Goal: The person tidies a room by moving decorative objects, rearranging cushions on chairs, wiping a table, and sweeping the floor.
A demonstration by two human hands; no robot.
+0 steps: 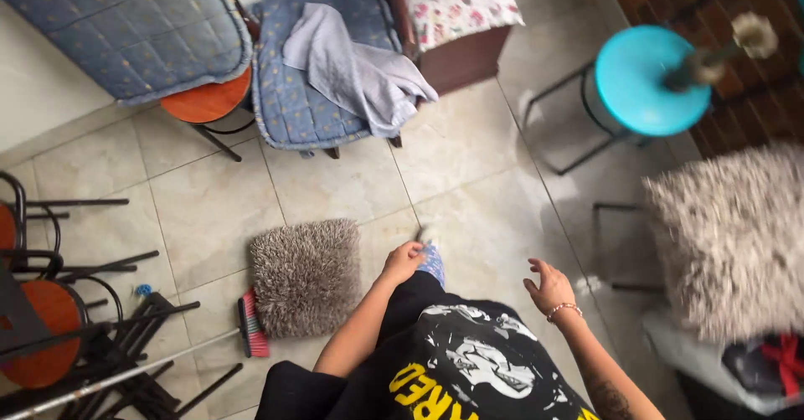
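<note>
The left hand [404, 261] closes its fingers on a small blue cloth [433, 262] held low over the tiled floor [469, 185], just right of the shaggy grey cushion [305, 276]. The right hand [548, 287] hovers empty, fingers loosely apart. This looks like mid-wiping; next calls for lowering the cloth.

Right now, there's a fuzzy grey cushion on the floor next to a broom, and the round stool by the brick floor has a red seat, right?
Almost. The stool by the brick floor has a bright blue seat, not a red one; the head view shows it at upper right. The rest holds: a fuzzy grey cushion lies on the tiled floor next to a broom.
</note>
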